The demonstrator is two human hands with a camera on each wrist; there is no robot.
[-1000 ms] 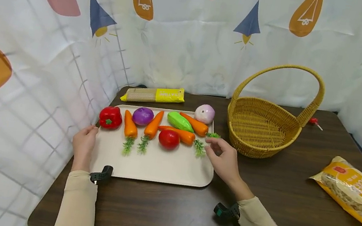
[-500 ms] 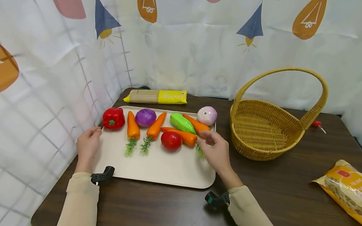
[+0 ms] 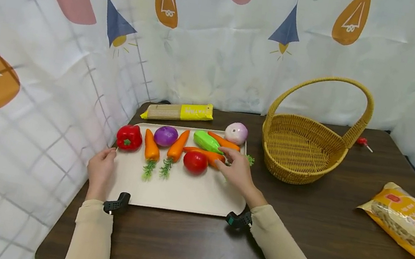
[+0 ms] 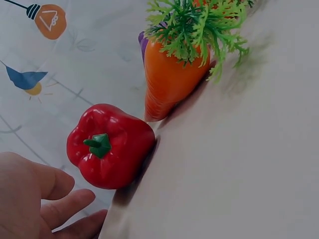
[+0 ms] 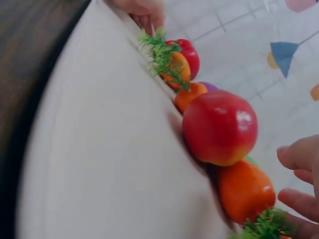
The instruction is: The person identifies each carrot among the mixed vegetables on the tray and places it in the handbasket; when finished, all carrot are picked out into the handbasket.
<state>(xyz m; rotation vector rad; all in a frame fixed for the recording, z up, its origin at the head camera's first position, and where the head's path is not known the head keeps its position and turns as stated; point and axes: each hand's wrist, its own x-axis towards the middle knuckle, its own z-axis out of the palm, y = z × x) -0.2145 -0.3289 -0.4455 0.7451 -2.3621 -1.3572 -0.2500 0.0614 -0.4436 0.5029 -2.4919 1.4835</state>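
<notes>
In the head view, a pale tray holds toy vegetables. My left hand is at the tray's left edge, fingertips right at the rim, just below a red bell pepper. My right hand reaches over the tray's right side, fingers loosely bent and apart, above the leafy end of a carrot. In the right wrist view, its fingers are beside that carrot, with nothing between them and the thumb. A round red fruit lies left of the hand, and a green ridged vegetable lies behind it.
Other carrots and a purple round vegetable share the tray. A whitish-purple onion is at its back right corner. A yellow noodle packet lies behind, a wicker basket stands right, and an orange bag lies farther right.
My right hand has moved left and inward, from the tray's right edge to over the carrots. My left hand stays at the left rim. The vegetables look unmoved.
</notes>
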